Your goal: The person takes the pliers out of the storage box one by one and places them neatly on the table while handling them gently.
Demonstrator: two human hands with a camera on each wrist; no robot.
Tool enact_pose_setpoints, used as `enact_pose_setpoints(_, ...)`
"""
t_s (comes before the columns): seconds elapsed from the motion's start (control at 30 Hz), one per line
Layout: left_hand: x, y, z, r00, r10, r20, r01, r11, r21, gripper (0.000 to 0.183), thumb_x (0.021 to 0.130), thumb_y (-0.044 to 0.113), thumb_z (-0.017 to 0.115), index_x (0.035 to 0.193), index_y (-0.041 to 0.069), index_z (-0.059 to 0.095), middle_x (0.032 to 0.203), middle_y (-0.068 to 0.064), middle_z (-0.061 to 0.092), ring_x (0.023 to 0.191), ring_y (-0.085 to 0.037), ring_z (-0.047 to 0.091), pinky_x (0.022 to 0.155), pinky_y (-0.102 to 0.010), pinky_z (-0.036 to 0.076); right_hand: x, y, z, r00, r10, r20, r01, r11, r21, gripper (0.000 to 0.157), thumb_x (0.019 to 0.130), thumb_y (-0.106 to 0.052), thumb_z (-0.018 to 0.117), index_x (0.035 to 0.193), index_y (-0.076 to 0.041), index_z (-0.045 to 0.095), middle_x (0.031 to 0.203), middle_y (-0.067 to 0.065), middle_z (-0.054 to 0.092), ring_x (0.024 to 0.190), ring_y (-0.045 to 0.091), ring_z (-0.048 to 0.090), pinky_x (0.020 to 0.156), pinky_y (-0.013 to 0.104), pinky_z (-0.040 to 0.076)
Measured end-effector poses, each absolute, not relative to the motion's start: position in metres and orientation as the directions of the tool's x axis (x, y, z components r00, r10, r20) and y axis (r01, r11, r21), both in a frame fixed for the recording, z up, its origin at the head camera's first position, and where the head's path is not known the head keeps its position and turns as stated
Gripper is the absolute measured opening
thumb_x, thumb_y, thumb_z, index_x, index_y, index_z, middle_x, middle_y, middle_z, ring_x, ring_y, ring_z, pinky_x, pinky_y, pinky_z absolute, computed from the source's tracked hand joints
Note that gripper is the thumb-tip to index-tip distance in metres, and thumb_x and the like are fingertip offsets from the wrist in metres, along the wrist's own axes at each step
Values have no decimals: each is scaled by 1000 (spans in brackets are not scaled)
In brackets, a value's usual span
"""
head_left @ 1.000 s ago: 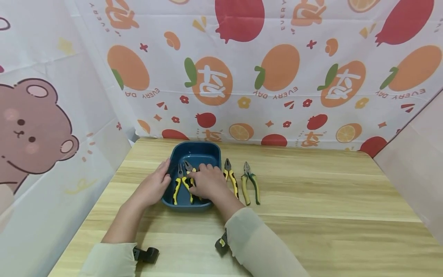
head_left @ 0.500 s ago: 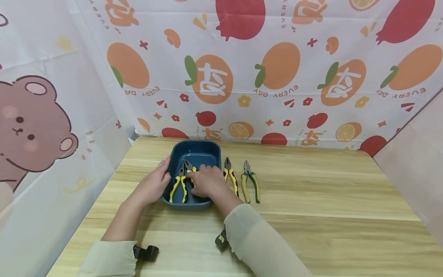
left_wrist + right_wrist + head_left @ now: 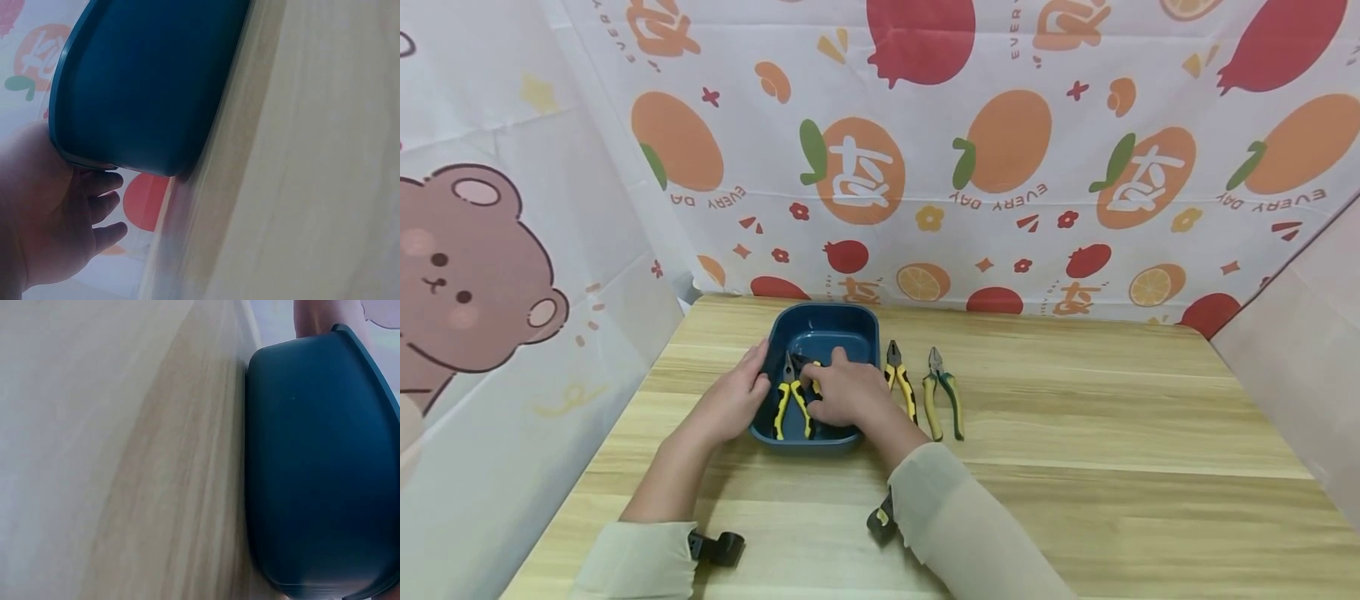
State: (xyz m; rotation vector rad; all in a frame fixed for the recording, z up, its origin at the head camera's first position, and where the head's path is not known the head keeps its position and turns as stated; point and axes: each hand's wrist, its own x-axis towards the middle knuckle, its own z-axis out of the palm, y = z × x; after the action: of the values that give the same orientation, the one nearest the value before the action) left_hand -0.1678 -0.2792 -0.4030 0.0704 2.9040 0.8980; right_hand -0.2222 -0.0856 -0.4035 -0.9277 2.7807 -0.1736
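Note:
A dark blue plastic bin [image 3: 831, 315] stands on the table. My left hand [image 3: 733, 402] holds its left wall, thumb at the rim; in the left wrist view several fingers [image 3: 107, 206] reach down outside the wall. Inside the bin lie long-nose pliers [image 3: 783, 408] with yellow-and-black handles, jaws toward the far side. Just right of them, my right hand [image 3: 850, 392] grips a second pair of yellow-and-black pliers [image 3: 817, 385] by the handles, its dark head partly covered by my fingers. The bin's outer wall [image 3: 325, 469] fills much of the right wrist view.
Right of the bin, yellow-and-black combination pliers [image 3: 902, 387] lie on the wooden table [image 3: 1097, 408]; my right forearm covers their lower end. Beside them are green-handled pliers [image 3: 943, 396]. A fruit-print cloth [image 3: 940, 250] hangs behind the table.
The long-nose pliers shifted left, then slightly back right, their handles drawing closer together. The head of the pliers in my right hand has turned and is now less visible. My left hand stays put.

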Motion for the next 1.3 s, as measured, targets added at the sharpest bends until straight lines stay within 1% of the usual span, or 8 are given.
enact_pose_setpoints(0.13,-168,-280,-404,-994,76,-81,17,826,563,63,104,22,33,158,6,6,163,-23,11,150,-42,13,118,-62,18,-221,-86,-405,-783,-600,-161,-576,798,-177,40,94,-48,57,133,-52,52,128,8,47,74,24,56,58,32,48)
enact_pose_setpoints(0.3,-169,-281,-406,-995,75,-72,22,829,558,63,104,21,33,158,5,7,163,-23,12,150,-41,13,118,-62,18,-222,-86,-407,-788,-604,-120,-578,792,-194,41,96,-43,48,136,-52,52,131,7,49,81,21,56,65,34,52)
enact_pose_setpoints(0.4,-169,-282,-406,-995,77,-71,25,831,556,62,104,21,33,158,4,7,163,-23,12,150,-42,13,118,-62,19,-222,-85,-408,-796,-602,-62,-570,781,-254,30,96,-42,49,123,-43,61,122,6,49,81,20,55,64,34,51)
enact_pose_setpoints(0.53,-169,-283,-406,-995,77,-70,25,832,555,62,104,20,33,158,3,8,162,-25,12,149,-43,15,118,-62,19,-222,-82,-409,-815,-579,23,-546,756,-361,10,92,-44,56,100,-37,55,106,4,42,67,20,55,52,30,45)
enact_pose_setpoints(0.63,-168,-283,-405,-995,73,-72,20,831,556,62,104,21,33,158,3,8,162,-25,12,149,-43,15,118,-62,19,-222,-81,-410,-821,-568,56,-543,748,-382,17,90,-47,63,96,-35,52,103,3,40,63,19,54,49,28,43)
enact_pose_setpoints(0.83,-168,-282,-405,-994,69,-88,8,829,559,62,104,22,33,158,4,8,162,-24,12,149,-43,14,117,-63,19,-221,-82,-409,-840,-542,36,-511,766,-391,26,90,-42,64,115,-40,56,113,6,44,67,20,55,52,28,45)
enact_pose_setpoints(1.07,-168,-280,-404,-994,73,-80,17,833,554,62,104,22,34,158,4,8,162,-24,13,149,-42,14,117,-62,19,-218,-81,-406,-875,-483,35,-450,785,-426,51,91,-42,61,140,-47,47,148,9,38,85,22,57,70,35,55)
enact_pose_setpoints(1.3,-168,-279,-404,-994,73,-79,16,828,560,63,104,22,34,158,6,7,162,-24,12,150,-42,14,118,-62,20,-216,-73,-409,-890,-443,105,-427,732,-531,49,89,-37,63,135,-45,48,146,6,37,67,19,56,52,28,46)
